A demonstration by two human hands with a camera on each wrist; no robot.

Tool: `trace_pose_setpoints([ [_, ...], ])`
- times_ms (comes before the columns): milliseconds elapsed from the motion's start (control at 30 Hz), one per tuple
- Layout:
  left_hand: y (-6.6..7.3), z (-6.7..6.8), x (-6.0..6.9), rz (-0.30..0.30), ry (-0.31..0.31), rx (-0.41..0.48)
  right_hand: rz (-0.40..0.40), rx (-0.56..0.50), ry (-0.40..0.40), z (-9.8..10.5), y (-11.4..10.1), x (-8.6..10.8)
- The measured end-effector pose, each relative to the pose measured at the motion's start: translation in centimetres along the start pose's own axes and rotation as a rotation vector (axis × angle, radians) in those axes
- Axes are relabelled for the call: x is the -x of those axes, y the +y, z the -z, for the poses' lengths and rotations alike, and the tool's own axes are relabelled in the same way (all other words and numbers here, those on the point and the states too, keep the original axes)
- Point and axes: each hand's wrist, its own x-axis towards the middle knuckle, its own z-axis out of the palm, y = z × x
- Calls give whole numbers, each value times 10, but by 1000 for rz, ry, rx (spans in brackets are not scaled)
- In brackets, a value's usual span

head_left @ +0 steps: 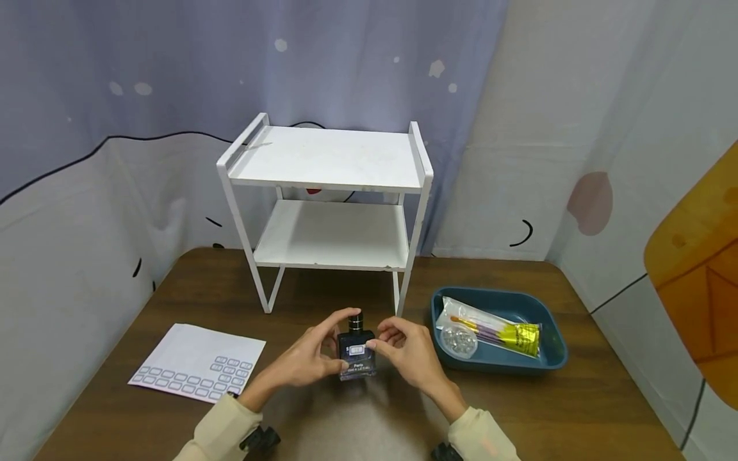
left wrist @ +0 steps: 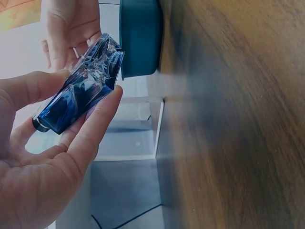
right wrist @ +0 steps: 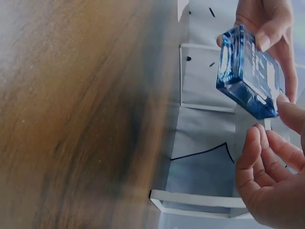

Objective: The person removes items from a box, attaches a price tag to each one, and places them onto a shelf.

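A dark blue glass perfume bottle (head_left: 357, 358) with a black cap is held upright above the table. My left hand (head_left: 308, 355) grips it by its side, with the thumb on the front and a finger up at the cap. A small white label with printed boxes (head_left: 357, 350) lies on the bottle's front. The thumb of my right hand (head_left: 412, 355) presses the label's right edge. In the right wrist view, the other right fingers (right wrist: 259, 157) curl loosely apart from the bottle (right wrist: 248, 71). The left wrist view shows the bottle's clear, faceted glass base (left wrist: 100, 62).
On the left of the wooden table (head_left: 519, 416) lies a white sheet of labels (head_left: 190, 352) with printed boxes. A white two-tier shelf (head_left: 328, 157) stands behind my hands. To the right, a blue tray (head_left: 553, 358) contains packaged brushes (head_left: 490, 330) and a clear round item (head_left: 459, 340).
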Motion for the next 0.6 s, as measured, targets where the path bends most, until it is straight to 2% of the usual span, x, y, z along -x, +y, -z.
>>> trace_pose_setpoints([
  [133, -1, 2, 0, -5, 12, -2, 20, -84, 94, 7, 1, -5],
  [300, 1, 3, 1, -12, 17, -18, 114, -140, 301, 20, 8, -20],
  [367, 1, 2, 1, -15, 15, -28, 157, -137, 354, 25, 11, -26],
  [500, 2, 2, 1, -16, 9, -30, 211, -89, 385, 31, 15, -39],
  [600, 2, 2, 1, -20, 6, -22, 203, -43, 383, 33, 17, -47],
])
